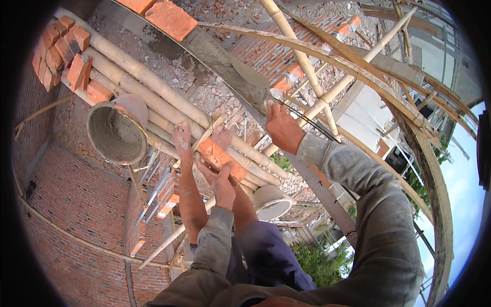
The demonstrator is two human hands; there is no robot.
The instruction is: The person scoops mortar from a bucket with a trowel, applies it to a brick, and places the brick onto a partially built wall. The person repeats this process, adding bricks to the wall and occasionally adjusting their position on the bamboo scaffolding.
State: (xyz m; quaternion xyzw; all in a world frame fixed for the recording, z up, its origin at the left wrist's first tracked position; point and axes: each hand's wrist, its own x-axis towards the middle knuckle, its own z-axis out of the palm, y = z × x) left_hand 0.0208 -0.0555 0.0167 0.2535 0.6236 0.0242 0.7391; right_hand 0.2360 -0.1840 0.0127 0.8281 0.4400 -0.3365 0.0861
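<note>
Bamboo poles (163, 88) underfoot, round and smooth. Clasped firmly by the near end in the left hand (223, 189): a rough orange brick (217, 155), just above the poles. Right hand (284, 129) half curled beside wet grey mortar (217, 55); cannot tell whether gripping anything. Probably smoothing the mortar; likely needing an even layer before laying the brick next. Farther off, jagged rubble (198, 92).

1. Mortar bed (225, 64): your right hand (284, 129) crowds its near end.
2. Far end: laid brick (171, 20) stops you.
3. Left side: open air above bamboo poles (153, 83); your left hand (223, 190), gripping a held brick (220, 156), could cross here.
4. Farther left: bucket (135, 106) juts up.
5. Right side: slanting bamboo (297, 57) and timber strip (337, 57) bar you.
</note>
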